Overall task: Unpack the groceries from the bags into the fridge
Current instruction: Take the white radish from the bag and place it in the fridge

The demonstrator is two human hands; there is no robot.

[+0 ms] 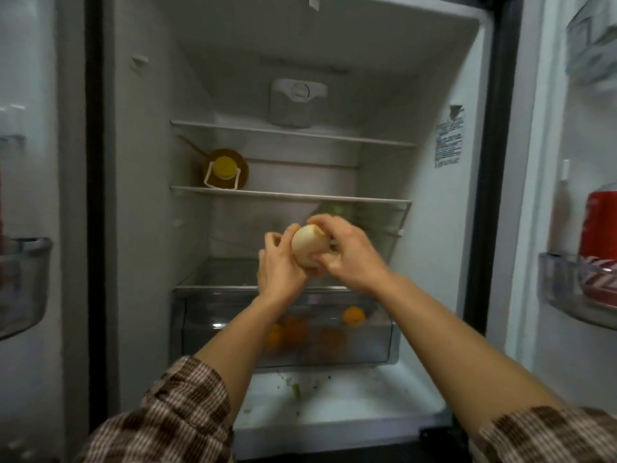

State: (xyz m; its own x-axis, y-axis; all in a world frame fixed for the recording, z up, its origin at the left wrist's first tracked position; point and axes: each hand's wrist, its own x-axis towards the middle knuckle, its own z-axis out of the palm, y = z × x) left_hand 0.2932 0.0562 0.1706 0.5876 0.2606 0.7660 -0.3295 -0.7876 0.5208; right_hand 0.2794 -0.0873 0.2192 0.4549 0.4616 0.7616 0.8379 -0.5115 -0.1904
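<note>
Fingers point(330, 222) of both my hands are curled round a pale round onion point(309, 248). My left hand point(278, 269) cups it from below and my right hand point(352, 253) grips it from above, holding it in the air just above the crisper drawer point(233, 332). The fridge point(143, 195) stands open around that drawer, and I judge the unpacking partly done. The two upper shelves point(290, 196), well above the drawer, carry only a yellow-capped bottle point(225, 170) over its left end. A red can point(601, 225) stands in the door bin point(561, 285) off to the drawer's right, and several oranges point(354, 316) lie inside the drawer itself. The onion is not yet set down, and no bags are in view, so I cannot tell how much is left. For room, the glass shelf point(213, 274) lying directly on top of the drawer looks open across its front and left, with something green and blurred towards its back right. I would watch the front lip of the shelf next above the drawer, which hangs over my knuckles. The drawer front looks closed, so putting the onion inside would need one hand freed.
</note>
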